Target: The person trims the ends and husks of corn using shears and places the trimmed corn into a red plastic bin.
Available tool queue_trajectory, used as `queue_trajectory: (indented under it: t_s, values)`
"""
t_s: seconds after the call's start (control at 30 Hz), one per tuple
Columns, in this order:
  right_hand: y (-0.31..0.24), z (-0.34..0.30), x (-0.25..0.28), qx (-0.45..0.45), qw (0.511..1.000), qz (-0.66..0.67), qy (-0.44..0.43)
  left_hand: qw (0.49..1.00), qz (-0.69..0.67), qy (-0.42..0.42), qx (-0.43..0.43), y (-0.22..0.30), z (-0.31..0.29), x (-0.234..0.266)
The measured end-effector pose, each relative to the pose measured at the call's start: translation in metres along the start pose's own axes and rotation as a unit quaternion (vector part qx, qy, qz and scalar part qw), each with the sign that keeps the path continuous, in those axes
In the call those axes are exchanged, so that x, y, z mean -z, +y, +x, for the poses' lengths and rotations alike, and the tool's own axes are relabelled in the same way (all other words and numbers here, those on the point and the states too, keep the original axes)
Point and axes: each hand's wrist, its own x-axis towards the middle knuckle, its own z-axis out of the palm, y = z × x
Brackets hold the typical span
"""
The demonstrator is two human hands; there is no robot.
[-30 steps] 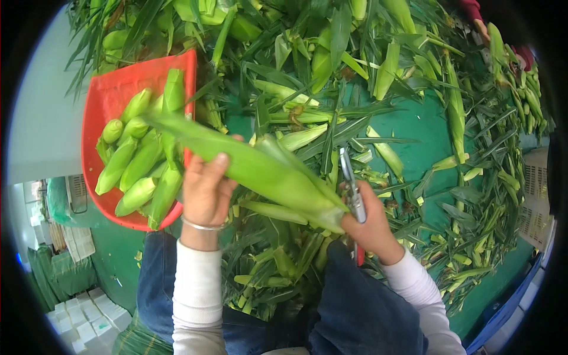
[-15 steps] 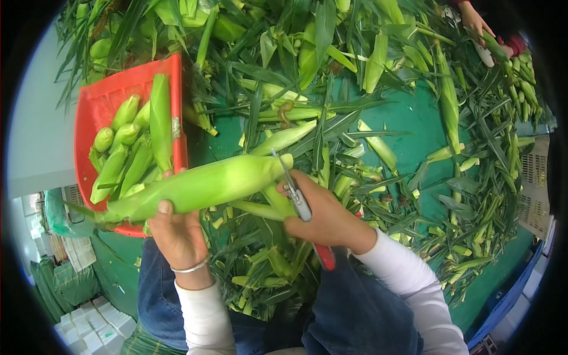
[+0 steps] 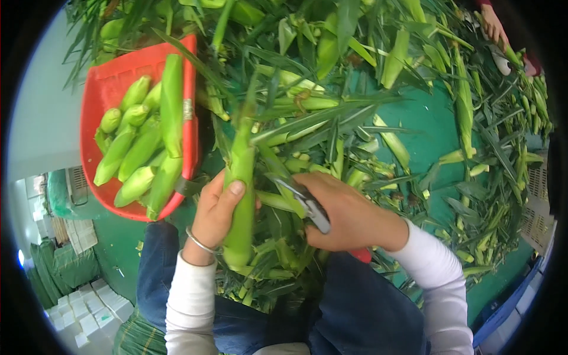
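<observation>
Being gripped in the left hand (image 3: 214,212), thumb pressed on top, the green corn ear (image 3: 240,165) is pointed toward 12 o'clock, at 9 o'clock from the right hand (image 3: 354,207). Shears (image 3: 318,218) are clasped there, back of hand up, blades aimed toward 10 o'clock. Forearms are extended from 6 and 5 o'clock respectively.
</observation>
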Motion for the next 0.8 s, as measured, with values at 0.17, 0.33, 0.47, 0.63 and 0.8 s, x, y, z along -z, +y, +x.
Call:
queue_trajectory:
  t_s: [0.17, 0.33, 0.47, 0.63, 0.8]
  values:
    - [0.000, 0.010, 0.003, -0.039, 0.996, -0.003, -0.083, 0.966, 0.251, -0.050, -0.032, 0.004, 0.006, -0.005]
    - [-0.005, -0.005, 0.015, -0.202, 0.974, 0.075, -0.063, 0.980, 0.138, -0.132, -0.058, -0.010, 0.006, 0.026]
    - [0.000, -0.015, -0.005, -0.106, 0.983, 0.143, -0.044, 0.971, -0.223, -0.082, 0.016, -0.031, 0.002, -0.006]
    - [-0.016, 0.007, -0.031, -0.147, 0.970, 0.191, 0.016, 0.984, -0.119, -0.124, 0.040, -0.043, -0.016, -0.003]
    - [-0.010, -0.002, -0.008, -0.272, 0.903, 0.276, 0.187, 0.975, 0.218, -0.018, -0.040, 0.026, -0.028, 0.062]
